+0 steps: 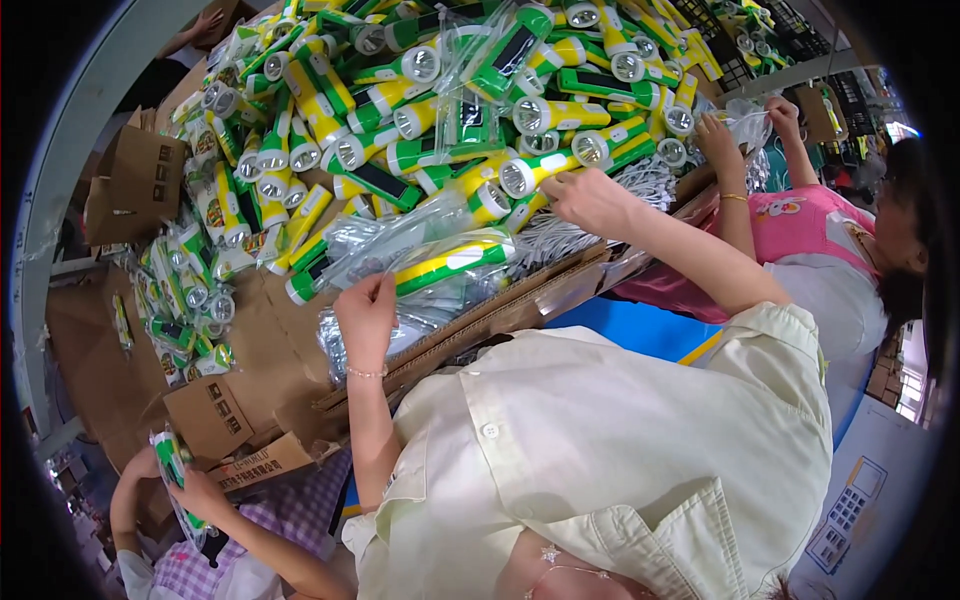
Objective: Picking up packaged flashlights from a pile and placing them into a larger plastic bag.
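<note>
- Cream shirt (600, 420) fills the foreground.
- Flashlight heap (410, 120) spreads beyond; a nudge could send loose pieces rolling.
- Bagged flashlight (455, 262) lies at the heap's near edge; slick wrapping could make it slip. Long axis runs left to right, right end farther away; lamp end unclear.
- Right hand (592, 203): fingers curled nearly closed by a lamp; hold unclear.
- Left hand (366, 312): fingertips pinched together at the wrapping's left end.

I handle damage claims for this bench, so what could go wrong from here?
The heaped flashlights overlap loosely; some might slide if the right hand disturbs them. The white cables beside them could tangle. The plastic-wrapped flashlight at the left hand might slip.
</note>
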`<state>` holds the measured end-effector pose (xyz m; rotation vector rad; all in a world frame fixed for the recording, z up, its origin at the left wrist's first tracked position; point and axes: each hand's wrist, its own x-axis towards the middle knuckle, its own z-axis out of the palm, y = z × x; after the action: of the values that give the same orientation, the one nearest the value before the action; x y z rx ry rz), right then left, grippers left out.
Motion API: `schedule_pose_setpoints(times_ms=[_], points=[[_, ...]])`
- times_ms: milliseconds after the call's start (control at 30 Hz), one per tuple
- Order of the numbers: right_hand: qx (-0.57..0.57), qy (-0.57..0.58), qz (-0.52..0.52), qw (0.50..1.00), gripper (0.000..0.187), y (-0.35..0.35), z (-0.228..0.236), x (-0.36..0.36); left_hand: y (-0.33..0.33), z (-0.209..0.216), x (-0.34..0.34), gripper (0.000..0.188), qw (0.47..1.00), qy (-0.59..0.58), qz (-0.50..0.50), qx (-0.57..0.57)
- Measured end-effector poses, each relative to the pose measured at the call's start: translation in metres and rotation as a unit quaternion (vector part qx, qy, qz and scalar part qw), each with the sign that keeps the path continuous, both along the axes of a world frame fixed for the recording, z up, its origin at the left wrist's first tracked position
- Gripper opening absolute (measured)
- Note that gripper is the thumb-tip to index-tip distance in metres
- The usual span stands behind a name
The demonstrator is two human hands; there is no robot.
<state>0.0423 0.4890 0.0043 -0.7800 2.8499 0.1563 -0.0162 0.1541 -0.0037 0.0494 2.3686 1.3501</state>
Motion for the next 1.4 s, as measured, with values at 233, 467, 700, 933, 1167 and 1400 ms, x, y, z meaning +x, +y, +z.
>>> schedule_pose_setpoints(times_ms=[233, 467, 700, 933, 1167, 1400], points=[[0.136, -0.004, 0.080, 0.987, 0.006, -0.009, 0.021, -0.005, -0.006, 0.006, 0.006, 0.021, 1.000, -0.001, 0.019, 0.006], [0.090, -0.008, -0.051, 0.995, 0.011, 0.023, 0.027, 0.015, -0.006, -0.011, 0.001, 0.021, 1.000, -0.002, -0.005, 0.012], [0.000, -0.015, -0.108, 0.994, 0.006, 0.041, 0.011, 0.018, -0.006, -0.008, -0.002, 0.022, 1.000, -0.008, -0.012, 0.000], [-0.083, 0.011, -0.064, 0.994, 0.003, 0.042, 0.049, 0.015, -0.002, -0.009, -0.002, 0.025, 1.000, 0.005, -0.015, 0.012], [-0.659, 0.015, -0.149, 0.737, 0.008, -0.068, 0.143, -0.025, -0.007, -0.016, 0.001, 0.036, 1.000, -0.005, -0.001, 0.009], [-0.692, -0.105, -0.108, 0.706, 0.009, -0.165, 0.015, -0.032, -0.009, -0.036, -0.004, 0.031, 0.996, 0.063, -0.049, 0.035]])
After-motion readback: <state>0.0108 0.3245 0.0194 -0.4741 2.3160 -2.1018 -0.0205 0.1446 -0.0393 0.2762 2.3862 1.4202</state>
